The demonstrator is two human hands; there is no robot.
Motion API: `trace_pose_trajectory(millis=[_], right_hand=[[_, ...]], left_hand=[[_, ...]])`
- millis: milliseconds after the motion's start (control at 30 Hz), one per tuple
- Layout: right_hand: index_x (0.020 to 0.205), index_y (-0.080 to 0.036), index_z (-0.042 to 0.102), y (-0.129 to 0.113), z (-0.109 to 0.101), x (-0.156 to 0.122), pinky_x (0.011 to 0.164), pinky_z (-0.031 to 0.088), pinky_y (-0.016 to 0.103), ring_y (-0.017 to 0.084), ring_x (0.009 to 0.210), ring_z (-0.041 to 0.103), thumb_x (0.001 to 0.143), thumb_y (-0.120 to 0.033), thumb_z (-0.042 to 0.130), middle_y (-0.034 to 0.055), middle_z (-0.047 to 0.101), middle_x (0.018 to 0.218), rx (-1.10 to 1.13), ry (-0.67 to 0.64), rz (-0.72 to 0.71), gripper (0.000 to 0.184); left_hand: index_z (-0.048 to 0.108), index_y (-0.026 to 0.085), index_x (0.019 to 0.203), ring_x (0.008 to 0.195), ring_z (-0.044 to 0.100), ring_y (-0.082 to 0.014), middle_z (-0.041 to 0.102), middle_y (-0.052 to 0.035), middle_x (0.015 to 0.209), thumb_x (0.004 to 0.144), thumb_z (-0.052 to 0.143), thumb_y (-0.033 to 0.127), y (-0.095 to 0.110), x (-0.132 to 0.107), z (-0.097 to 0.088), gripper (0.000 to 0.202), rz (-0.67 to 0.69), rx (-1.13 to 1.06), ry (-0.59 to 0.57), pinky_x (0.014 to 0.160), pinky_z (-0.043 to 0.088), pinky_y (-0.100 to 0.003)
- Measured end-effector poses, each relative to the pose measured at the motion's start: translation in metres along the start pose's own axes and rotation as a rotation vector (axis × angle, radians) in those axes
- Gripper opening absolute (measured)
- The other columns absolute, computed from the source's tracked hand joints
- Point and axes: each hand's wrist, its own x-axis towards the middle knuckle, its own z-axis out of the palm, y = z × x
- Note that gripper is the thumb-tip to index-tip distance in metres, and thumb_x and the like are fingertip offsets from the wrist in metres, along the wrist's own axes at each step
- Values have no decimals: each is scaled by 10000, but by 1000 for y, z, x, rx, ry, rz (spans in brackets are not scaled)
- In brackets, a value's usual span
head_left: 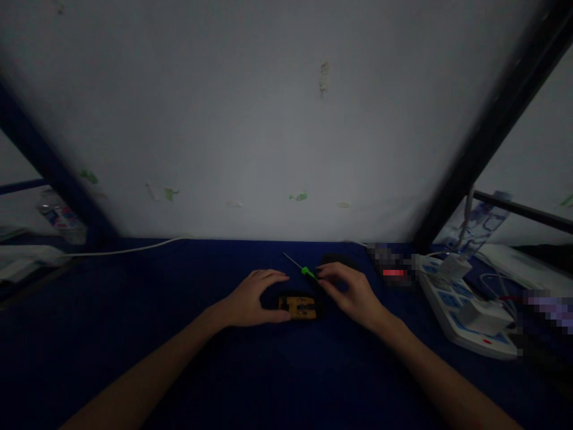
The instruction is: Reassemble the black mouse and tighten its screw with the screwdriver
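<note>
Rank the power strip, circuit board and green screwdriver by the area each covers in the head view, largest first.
1. Power strip, clearly largest, even with plugs covering part of it.
2. Circuit board.
3. Green screwdriver, thin, though its visible length rivals the board's.

The desk (286, 376) is dark blue. A small yellow-brown board (301, 309) lies on it. A dark thing (336, 259), too dim to name, sits behind the board, to the right. Farther right of the board is a blurry thing (391, 266) with a red patch, then a white power strip (447, 298). Behind the board, to the left, runs a white cord (134, 251).
</note>
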Motion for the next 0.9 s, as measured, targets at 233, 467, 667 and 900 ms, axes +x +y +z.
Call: trace_pose_trajectory(millis=[233,467,667,900], right_hand=[[993,-245,643,-28,21,-12,950,595,345,195,1083,730,979,-100,631,71,730,1176,122,-146,-130,147],[1123,-263,586,-33,35,-19,848,631,307,187,1003,755,959,-106,641,54,746,1108,183,-66,-63,234],[1211,-255,635,-36,41,-20,829,647,294,174,930,762,955,-111,657,53,755,1079,141,71,-103,294],[1220,-259,682,-45,32,-16,951,633,377,227,1105,736,948,-115,689,99,725,1222,121,78,-214,308]], left_hand=[[737,237,1206,1037,726,-233,777,-62,1118,945,747,345,25,2,13,283,68,-160,167,961,550,-399],[789,216,1061,847,763,-195,815,-37,932,901,762,199,36,1,24,163,150,-255,314,792,580,-316],[783,182,1035,780,757,-179,801,-63,901,918,764,196,43,0,21,120,221,-281,396,728,600,-284],[761,191,1010,798,748,-184,794,-65,902,905,755,135,48,-1,22,119,356,-261,471,741,608,-310]])
